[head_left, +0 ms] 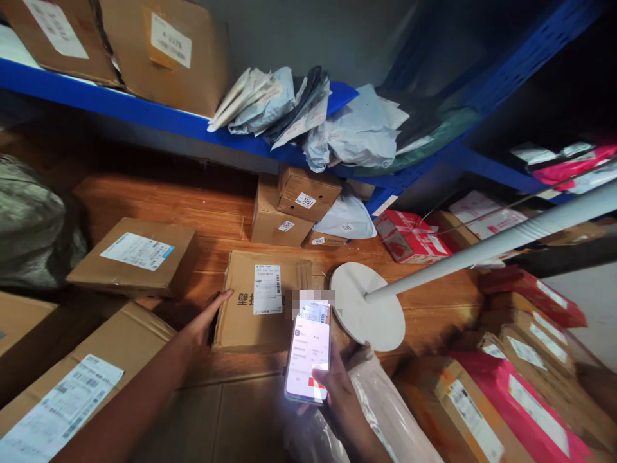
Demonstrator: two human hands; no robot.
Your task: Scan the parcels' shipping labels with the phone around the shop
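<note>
Head view: phone (307, 357) blocks the lower right of the flat carton (265, 328); its top is pixelated, screen text mostly mush
Carton spot: on the wood floor (212, 209), left of that white round base (373, 325)
Right hand (337, 379): wrapped around the phone, thumb over the screen
Left hand (207, 318): index stretched past the carton's left edge, can't tell if the rest grip, too dark
</note>
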